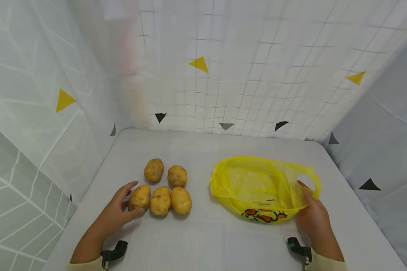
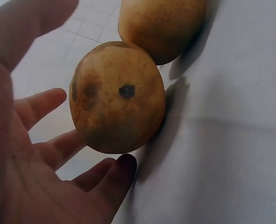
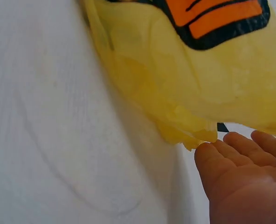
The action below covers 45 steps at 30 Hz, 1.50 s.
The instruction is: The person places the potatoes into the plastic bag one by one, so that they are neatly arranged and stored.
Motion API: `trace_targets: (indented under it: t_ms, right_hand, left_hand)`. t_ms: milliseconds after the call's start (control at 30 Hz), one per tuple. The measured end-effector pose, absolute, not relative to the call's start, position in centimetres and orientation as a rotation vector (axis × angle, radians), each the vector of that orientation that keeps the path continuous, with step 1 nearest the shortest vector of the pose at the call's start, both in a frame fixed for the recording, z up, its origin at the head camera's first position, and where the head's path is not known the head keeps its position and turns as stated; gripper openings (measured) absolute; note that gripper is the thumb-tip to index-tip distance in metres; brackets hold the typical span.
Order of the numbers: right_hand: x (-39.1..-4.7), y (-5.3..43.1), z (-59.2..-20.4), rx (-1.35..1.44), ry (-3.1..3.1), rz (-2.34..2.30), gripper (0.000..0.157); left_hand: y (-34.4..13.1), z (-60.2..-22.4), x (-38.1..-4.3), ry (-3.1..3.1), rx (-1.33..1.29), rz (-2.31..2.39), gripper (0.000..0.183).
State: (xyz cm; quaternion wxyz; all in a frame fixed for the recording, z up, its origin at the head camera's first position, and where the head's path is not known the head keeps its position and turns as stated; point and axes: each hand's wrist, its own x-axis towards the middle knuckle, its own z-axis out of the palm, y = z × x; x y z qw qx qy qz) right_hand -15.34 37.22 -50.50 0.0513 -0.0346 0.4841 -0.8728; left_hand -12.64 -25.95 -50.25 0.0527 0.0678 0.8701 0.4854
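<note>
My left hand (image 1: 117, 210) curves loosely around the leftmost potato (image 1: 140, 197), thumb at its near side. In the left wrist view the fingers (image 2: 58, 147) are spread beside and below this potato (image 2: 117, 98), which has a dark spot. Two more potatoes sit to its right in the front row, a middle potato (image 1: 160, 201) and a right potato (image 1: 181, 200). Under the handle end of a yellow plastic bag (image 1: 247, 180) is my right hand (image 1: 313, 214). Its fingers (image 3: 240, 147) extend along the bag's edge, fairly straight. The bag lies with its mouth spread.
Behind the front row sit two other potatoes, a left one (image 1: 154, 170) and a right one (image 1: 177, 176). All rest on a white table (image 1: 203, 244). White sheeting (image 1: 244, 75) with yellow and black triangles rises behind the table and at both sides.
</note>
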Motion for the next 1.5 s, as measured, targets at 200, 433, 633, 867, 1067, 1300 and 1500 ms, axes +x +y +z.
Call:
trace_targets:
  t_ms: [200,433,633,867,1067,1300,1500]
  right_hand:
    - [-15.4,37.0,-50.3,-0.283,1.275,-2.691,0.050]
    - [-15.5,36.5,-49.4,-0.227,1.335,-2.714,0.052]
    - [-15.5,36.1,-48.8,-0.134,1.369,-2.734,0.051]
    - [-15.1,36.0,-47.9,0.002,1.353,-2.776,0.052]
    - [-14.9,36.2,-47.7,0.032,1.366,-2.779,0.050]
    - [-14.4,36.2,-47.6,0.013,1.335,-2.793,0.050]
    - [-14.8,35.8,-47.1,-0.093,1.461,-2.723,0.055]
  left_hand:
    - [-25.8,-50.6,-12.9,2.723,0.279,1.407,0.087]
    - [-25.7,-50.8,-12.9,2.787,0.242,1.317,0.083]
    - [-25.8,-49.7,-12.9,2.721,0.099,1.308,0.088]
    - [-25.9,-47.7,-12.9,2.606,0.028,1.408,0.092]
    - [-24.7,-45.3,-13.9,2.591,0.108,1.463,0.088]
    - [-21.1,-42.5,-16.6,2.645,0.322,1.445,0.085]
    - [-18.3,-40.5,-18.8,2.604,0.314,1.446,0.082]
